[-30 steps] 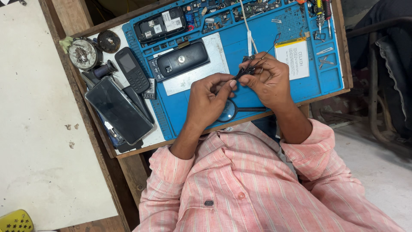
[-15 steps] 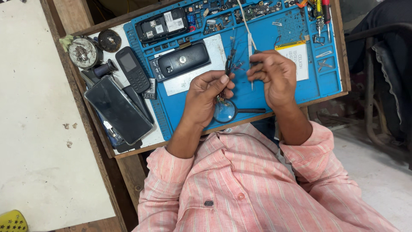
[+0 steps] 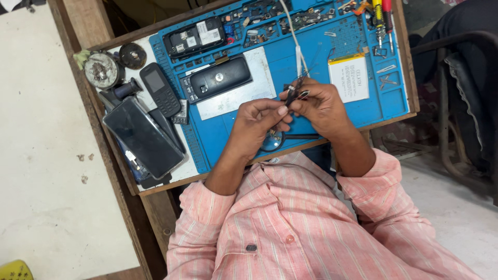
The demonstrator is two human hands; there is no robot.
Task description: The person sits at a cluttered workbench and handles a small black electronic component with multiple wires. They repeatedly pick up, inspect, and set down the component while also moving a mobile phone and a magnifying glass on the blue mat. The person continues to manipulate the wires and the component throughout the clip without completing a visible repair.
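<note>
Overhead, from the head camera, I see both hands meeting above the blue mat (image 3: 332, 111) on the counter (image 3: 78, 31). My left hand (image 3: 257, 122) is curled, its fingertips pinched on a thin dark tool, tweezers (image 3: 291, 96) by the look of them (too small to be sure). My right hand (image 3: 321, 106) is closed round the same tool from the other side, the two hands touching at the fingertips. Just below them a magnifier (image 3: 274, 141) lies on the mat near its front edge. Left of the hands a black phone (image 3: 220, 78) rests on a grey plate; farther left lie a keypad phone (image 3: 161, 89) and a big dark smartphone (image 3: 142, 137). Right of the hands sits a pale battery (image 3: 348, 78).
</note>
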